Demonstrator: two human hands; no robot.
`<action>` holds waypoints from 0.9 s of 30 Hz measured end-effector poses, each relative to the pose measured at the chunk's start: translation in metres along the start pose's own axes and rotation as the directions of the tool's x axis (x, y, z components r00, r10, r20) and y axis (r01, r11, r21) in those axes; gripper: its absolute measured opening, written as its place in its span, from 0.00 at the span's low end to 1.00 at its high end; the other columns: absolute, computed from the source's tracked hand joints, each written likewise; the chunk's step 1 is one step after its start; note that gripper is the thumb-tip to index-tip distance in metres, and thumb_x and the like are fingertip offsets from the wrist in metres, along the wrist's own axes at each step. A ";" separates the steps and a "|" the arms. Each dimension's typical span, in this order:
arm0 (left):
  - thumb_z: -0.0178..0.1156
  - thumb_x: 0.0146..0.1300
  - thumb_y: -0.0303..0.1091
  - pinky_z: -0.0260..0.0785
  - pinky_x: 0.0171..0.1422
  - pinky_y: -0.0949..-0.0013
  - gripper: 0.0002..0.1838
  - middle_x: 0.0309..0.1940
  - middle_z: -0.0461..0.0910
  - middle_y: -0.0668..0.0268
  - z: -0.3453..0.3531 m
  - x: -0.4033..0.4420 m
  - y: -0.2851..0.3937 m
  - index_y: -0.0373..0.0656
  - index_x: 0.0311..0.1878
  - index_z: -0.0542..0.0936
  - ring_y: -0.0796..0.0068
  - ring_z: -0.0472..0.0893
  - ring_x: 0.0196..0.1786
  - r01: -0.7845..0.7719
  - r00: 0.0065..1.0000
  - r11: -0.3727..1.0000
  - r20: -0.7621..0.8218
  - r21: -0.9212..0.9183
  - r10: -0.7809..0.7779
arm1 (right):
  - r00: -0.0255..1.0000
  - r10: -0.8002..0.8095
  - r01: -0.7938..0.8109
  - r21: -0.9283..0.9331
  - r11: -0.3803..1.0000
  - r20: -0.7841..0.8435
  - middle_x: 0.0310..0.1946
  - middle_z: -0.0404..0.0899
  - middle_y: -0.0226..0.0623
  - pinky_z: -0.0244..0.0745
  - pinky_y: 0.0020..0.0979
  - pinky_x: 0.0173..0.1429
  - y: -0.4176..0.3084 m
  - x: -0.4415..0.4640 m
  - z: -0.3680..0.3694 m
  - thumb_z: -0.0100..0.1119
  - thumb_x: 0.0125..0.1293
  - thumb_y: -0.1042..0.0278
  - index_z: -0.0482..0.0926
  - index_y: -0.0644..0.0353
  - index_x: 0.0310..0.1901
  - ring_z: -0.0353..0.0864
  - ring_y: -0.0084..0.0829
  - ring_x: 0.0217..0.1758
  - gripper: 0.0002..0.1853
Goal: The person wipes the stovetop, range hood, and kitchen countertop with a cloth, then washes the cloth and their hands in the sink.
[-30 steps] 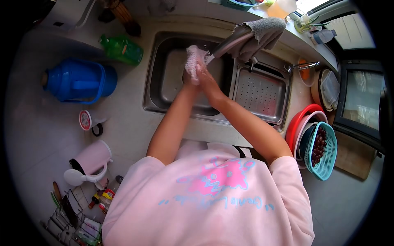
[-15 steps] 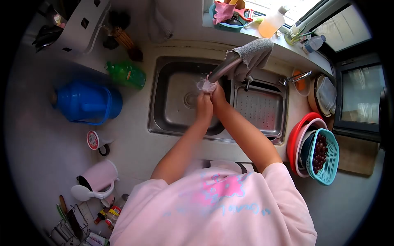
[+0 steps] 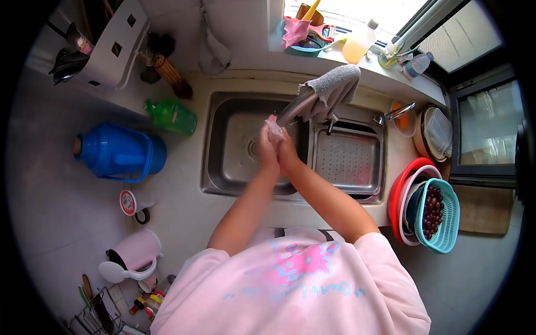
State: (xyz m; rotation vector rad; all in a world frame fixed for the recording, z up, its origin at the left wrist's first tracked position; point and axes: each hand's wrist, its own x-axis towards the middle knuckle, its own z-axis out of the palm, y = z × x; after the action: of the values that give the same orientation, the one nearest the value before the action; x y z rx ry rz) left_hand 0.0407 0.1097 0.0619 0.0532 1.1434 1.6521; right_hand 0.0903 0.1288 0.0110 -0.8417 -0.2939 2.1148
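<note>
My left hand [image 3: 267, 144] and my right hand [image 3: 287, 147] are pressed together over the left basin of the steel sink [image 3: 226, 162]. They meet just below the mouth of the faucet [image 3: 291, 108]. At their fingertips shows a pale pink, wet-looking patch [image 3: 274, 128]; whether it is a held thing or fingers under water, I cannot tell. The fingers of both hands look closed in against each other, and much of them is hidden. A grey towel [image 3: 335, 86] hangs over the faucet's neck.
A perforated drain tray [image 3: 346, 159] fills the right basin. Right of it, a turquoise basket [image 3: 446, 223] with grapes [image 3: 432, 212] leans against stacked basins. To the left lie a green bottle [image 3: 174, 116], a blue thermos [image 3: 120, 151] and a pink kettle [image 3: 137, 251].
The splash of water around the fingertips has shrunk. My hands have shifted slightly left and down in the view, still together below the faucet. The whole view has moved a little.
</note>
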 end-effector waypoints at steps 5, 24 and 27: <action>0.49 0.77 0.39 0.67 0.70 0.67 0.25 0.65 0.75 0.60 -0.019 0.025 -0.007 0.40 0.73 0.69 0.69 0.78 0.62 -0.116 0.990 0.993 0.088 0.036 0.113 | 0.994 -0.101 0.084 -0.282 0.956 -0.046 0.49 0.76 0.33 0.74 0.31 0.56 -0.006 -0.027 0.031 0.45 0.79 0.56 0.67 0.56 0.64 0.78 0.26 0.49 0.19; 0.46 0.80 0.39 0.61 0.75 0.68 0.27 0.73 0.69 0.55 -0.002 0.013 -0.007 0.39 0.77 0.62 0.65 0.68 0.75 -0.172 0.984 0.955 0.090 0.240 0.155 | 0.936 -0.314 0.352 -0.499 0.792 0.161 0.51 0.76 0.36 0.69 0.34 0.63 -0.023 -0.025 0.034 0.54 0.75 0.64 0.65 0.57 0.65 0.75 0.27 0.56 0.21; 0.47 0.79 0.40 0.64 0.72 0.69 0.24 0.69 0.72 0.58 -0.051 0.081 -0.045 0.40 0.72 0.70 0.67 0.71 0.70 -0.172 0.980 0.964 0.065 -0.203 0.189 | 0.941 -0.225 0.338 -0.669 0.662 0.253 0.59 0.74 0.40 0.66 0.34 0.68 -0.015 -0.041 0.019 0.56 0.75 0.61 0.66 0.59 0.68 0.73 0.30 0.62 0.24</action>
State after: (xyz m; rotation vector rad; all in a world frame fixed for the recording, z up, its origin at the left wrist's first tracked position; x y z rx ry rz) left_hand 0.0105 0.1373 -0.0356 0.1020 0.9294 1.9002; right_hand 0.1050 0.1085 0.0512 -0.9759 -1.3053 1.7469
